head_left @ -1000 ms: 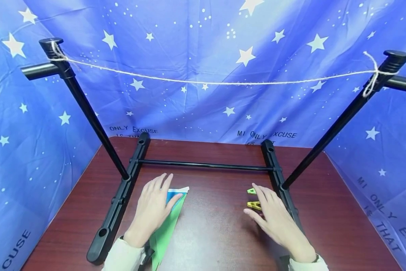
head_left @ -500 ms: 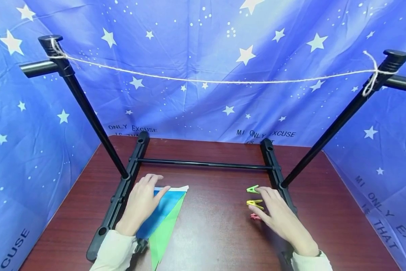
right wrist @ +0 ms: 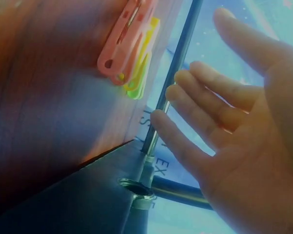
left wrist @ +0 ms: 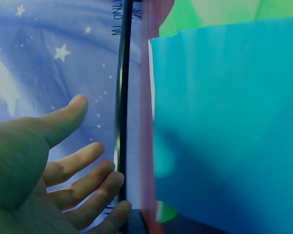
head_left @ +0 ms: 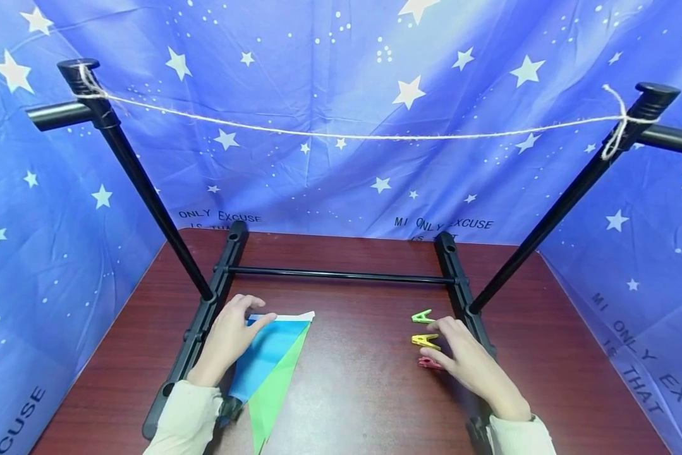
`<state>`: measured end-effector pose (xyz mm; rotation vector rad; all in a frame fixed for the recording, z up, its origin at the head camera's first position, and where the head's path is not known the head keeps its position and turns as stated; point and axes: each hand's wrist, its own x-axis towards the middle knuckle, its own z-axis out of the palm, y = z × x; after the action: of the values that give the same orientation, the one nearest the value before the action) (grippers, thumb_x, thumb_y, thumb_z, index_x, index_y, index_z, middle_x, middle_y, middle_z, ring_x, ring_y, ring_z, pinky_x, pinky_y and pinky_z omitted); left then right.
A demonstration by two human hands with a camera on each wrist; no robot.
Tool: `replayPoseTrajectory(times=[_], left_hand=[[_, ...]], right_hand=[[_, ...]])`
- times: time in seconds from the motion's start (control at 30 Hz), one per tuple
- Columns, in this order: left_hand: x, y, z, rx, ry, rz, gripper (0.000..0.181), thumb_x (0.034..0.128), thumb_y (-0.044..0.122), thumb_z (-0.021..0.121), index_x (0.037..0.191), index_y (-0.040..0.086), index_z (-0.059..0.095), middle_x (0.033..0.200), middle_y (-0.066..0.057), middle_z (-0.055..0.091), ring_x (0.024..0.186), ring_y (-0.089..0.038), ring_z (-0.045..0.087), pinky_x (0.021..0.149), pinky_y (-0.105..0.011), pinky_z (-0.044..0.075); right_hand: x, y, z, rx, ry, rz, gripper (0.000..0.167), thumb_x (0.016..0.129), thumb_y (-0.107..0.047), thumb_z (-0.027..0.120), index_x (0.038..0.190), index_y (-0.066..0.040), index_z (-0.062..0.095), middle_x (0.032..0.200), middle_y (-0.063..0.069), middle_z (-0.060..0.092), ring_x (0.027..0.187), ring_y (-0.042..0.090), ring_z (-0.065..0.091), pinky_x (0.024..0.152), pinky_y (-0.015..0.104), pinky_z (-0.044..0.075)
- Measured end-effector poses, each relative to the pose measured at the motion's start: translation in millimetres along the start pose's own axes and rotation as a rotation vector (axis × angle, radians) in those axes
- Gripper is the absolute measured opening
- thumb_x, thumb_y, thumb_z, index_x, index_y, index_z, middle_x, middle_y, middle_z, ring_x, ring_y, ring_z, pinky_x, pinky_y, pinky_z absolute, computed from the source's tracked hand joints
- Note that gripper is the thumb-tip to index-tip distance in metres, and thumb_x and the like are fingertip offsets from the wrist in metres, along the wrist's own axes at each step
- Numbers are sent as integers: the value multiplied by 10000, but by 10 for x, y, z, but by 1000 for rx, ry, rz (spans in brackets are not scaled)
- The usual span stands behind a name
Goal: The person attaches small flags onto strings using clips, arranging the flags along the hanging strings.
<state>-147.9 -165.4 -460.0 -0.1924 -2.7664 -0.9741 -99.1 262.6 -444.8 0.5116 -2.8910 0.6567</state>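
Blue cloth [head_left: 269, 354] and green cloth [head_left: 278, 385] lie overlapped on the table, a white strip along their far edge. Over the blue cloth's left side hovers my left hand [head_left: 224, 341], fingers relaxed and holding nothing; the left wrist view shows the blue cloth [left wrist: 224, 122] beside the spread left hand [left wrist: 63, 170]. On the right, a green clip [head_left: 422, 316], a yellow clip [head_left: 425, 340] and a red clip [head_left: 430, 363] lie in a column. My right hand [head_left: 474, 366] is just right of them, empty; in the right wrist view its fingers [right wrist: 205, 112] are loosely extended.
A black frame stands on the table [head_left: 363, 341], with a left post [head_left: 153, 202], a right post [head_left: 557, 208] and a low crossbar [head_left: 341, 275]. White string [head_left: 341, 136] runs between the post tops. Starry blue fabric [head_left: 329, 63] hangs behind and at both sides.
My left hand has moved left, uncovering more of the blue cloth. My right hand has shifted slightly right and down, and the clips show more fully.
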Motion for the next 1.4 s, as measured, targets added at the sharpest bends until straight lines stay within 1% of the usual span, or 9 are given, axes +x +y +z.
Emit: replayPoseTrajectory(times=[0.13,0.23,0.4,0.53,0.73,0.93,1.03,1.13,1.4], left_hand=[[28,-103,38,-53,-11,-26,329,886,302,763,1099,61,690,1082,-102,642,1006,-295,610,868,-481,509],[43,-168,65,-52,-9,-36,324,884,289,766,1091,50,694,1115,-132,634,1073,-324,563,917,-502,478],[62,-230,92,-49,-36,-72,350,900,307,746,1128,48,685,1194,-165,611,1161,-356,507,962,-528,446],[77,-260,110,-54,-55,-95,358,916,317,727,1156,56,676,1207,-161,608,1172,-352,501,965,-532,449],[98,-302,135,-50,-64,-84,355,935,298,705,1176,40,676,1214,-178,608,1161,-361,484,962,-539,438],[112,-317,142,-41,-92,-101,337,922,292,722,1158,52,695,1228,-191,572,1155,-369,461,949,-541,421],[119,-317,146,-42,-102,-105,320,918,282,727,1135,48,703,1228,-201,557,1154,-378,453,960,-548,402],[123,-325,154,-44,-105,-109,303,915,272,732,1117,48,708,1225,-203,552,1157,-380,449,970,-552,389],[106,-354,175,-48,-101,-107,265,886,215,763,1089,53,709,1199,-191,549,1120,-364,448,953,-533,374]], right_hand=[[19,19,16,10,-19,23,344,883,-247,761,1131,-71,599,1063,38,615,1034,210,549,872,455,491],[35,30,28,13,-24,37,354,885,-243,759,1145,-64,599,1063,39,614,1034,205,545,875,459,489],[47,60,61,20,-27,52,354,890,-234,752,1159,-55,607,1086,46,624,1051,204,554,895,473,490],[59,98,91,31,-16,59,343,886,-225,756,1148,-54,616,1070,40,626,1045,208,557,896,476,482],[75,155,138,27,21,47,334,854,-188,783,1116,-46,633,1029,33,636,995,198,544,862,448,476],[75,182,176,8,47,16,315,821,-146,803,1075,-39,651,991,41,638,951,209,541,824,435,471],[71,184,186,-9,39,19,304,808,-137,811,1055,-41,661,967,37,632,932,204,539,803,424,473],[70,190,194,-21,15,41,293,810,-137,810,1049,-51,665,958,21,622,923,187,528,793,413,473],[87,198,204,-31,7,61,227,820,-123,805,1004,-72,684,971,27,624,953,208,550,837,441,483]])
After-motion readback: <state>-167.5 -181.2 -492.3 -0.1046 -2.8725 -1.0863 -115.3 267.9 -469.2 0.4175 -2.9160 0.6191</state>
